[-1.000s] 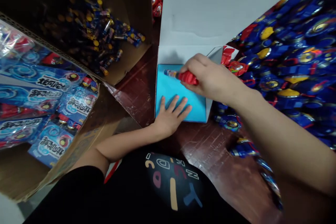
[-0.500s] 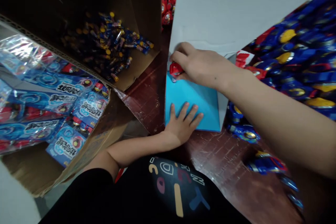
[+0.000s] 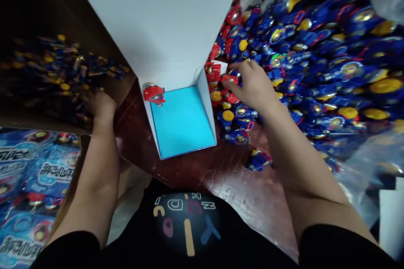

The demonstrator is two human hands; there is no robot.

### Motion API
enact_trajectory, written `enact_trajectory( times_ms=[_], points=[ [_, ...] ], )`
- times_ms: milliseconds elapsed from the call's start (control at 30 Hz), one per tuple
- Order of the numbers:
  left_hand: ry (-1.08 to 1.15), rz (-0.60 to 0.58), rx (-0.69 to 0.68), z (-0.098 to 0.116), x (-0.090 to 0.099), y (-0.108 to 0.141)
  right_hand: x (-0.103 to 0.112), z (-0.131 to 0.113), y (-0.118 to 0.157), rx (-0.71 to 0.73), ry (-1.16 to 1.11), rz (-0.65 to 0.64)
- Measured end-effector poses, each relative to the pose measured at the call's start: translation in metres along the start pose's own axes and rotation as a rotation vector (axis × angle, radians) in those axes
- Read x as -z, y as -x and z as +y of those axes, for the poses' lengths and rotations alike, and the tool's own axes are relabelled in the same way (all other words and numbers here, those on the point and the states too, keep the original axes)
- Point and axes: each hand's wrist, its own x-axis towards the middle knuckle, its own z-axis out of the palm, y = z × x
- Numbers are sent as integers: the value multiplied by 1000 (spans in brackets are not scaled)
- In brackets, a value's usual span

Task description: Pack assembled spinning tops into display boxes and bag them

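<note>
My left hand (image 3: 102, 103) reaches into a brown carton among small blue-and-yellow cylindrical pieces (image 3: 67, 65); its fingers are lost in shadow and blur. At the pile's edge my right hand (image 3: 252, 82) is spread, thumb and forefinger apart around red plastic toy pieces (image 3: 229, 80). Between the hands stands a white box (image 3: 210, 109) with its tall lid raised and a bright blue floor (image 3: 183, 122). One red toy piece (image 3: 154, 93) sits inside at its back left corner. Neither hand touches the box.
A big heap of blue-and-yellow toys (image 3: 315, 63) covers the right side, with clear plastic sheeting around it. A lone blue toy (image 3: 259, 160) lies on the dark red tabletop (image 3: 233, 180). Packaged blue toy sets (image 3: 53, 172) fill another carton at lower left.
My right hand has let go of the red toy piece in the box and moved right to the pile. My left hand has left the box front for the carton. The view has shifted right.
</note>
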Motion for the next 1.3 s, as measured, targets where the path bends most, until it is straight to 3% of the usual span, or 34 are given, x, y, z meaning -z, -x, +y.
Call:
enact_trajectory(
  times_ms=[100,233,333,433,500,567,667,733,967,1133,1300],
  points=[
    [-32,7,19,-12,-25,10,-17,24,16,-13,82,-188],
    [-19,-81,-75,5,-21,34,-50,27,17,-73,172,-217],
    [48,-153,-113,20,10,48,-62,43,17,-177,84,-178],
    [135,-258,-117,42,64,76,-50,52,34,-76,-223,-23],
    [221,-419,-107,68,100,103,-32,39,54,62,-512,66],
    [399,-683,-101,100,123,130,-15,11,72,257,-696,48],
    [670,-1046,-97,138,129,155,-3,-40,85,542,-634,-101],
    [725,-1135,-78,150,123,160,-5,-63,87,639,-522,-157],
    [661,-1118,-73,148,119,154,-1,-75,93,602,-93,1],
    [617,-1110,-221,150,126,151,9,-85,100,617,-9,-56],
    [597,-1042,-411,148,128,155,11,-93,106,634,-49,6]
  ],
)
